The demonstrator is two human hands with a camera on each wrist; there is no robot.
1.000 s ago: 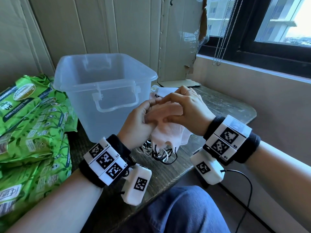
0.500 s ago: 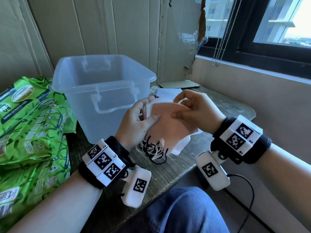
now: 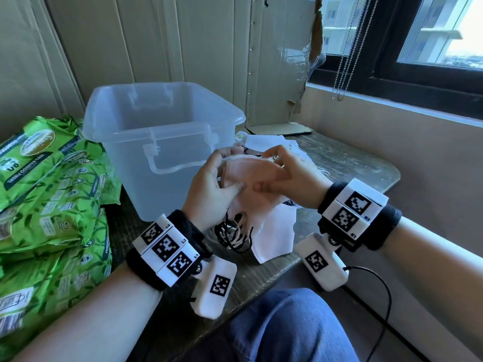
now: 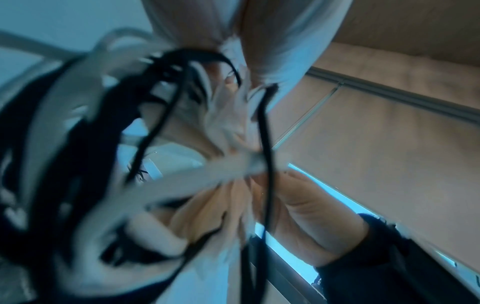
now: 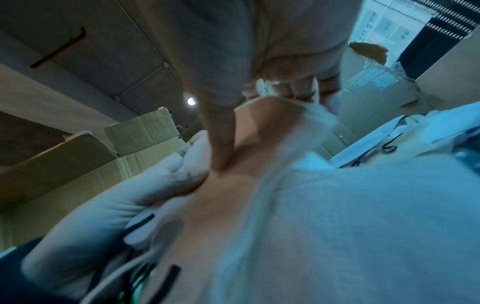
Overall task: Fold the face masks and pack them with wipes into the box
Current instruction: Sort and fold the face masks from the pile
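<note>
A pink face mask [image 3: 248,176] is held up in front of the clear plastic box [image 3: 159,142], folded into a half-round shape. My left hand [image 3: 217,184] grips its left edge, thumb on the front, together with a bunch of black and white ear loops [image 3: 235,233] that hang below. My right hand [image 3: 285,178] pinches the mask's right side, thumb pressed on the front [image 5: 221,156]. A white mask [image 3: 274,231] hangs beneath the pink one. The left wrist view is filled with blurred loops [image 4: 155,123]. Green wipes packs [image 3: 49,194] lie stacked at the left.
More white masks [image 3: 264,142] lie on the dark wooden table [image 3: 352,163] behind my hands. Cardboard [image 3: 279,74] leans against the wall behind the box. A window sill and bead chain [image 3: 342,69] run along the right. My blue-jeaned knee [image 3: 287,327] is below the table edge.
The pink mask has gone from bunched between my hands to spread and raised in a half-round fold. My right hand slid to its right side, and both hands rose a little.
</note>
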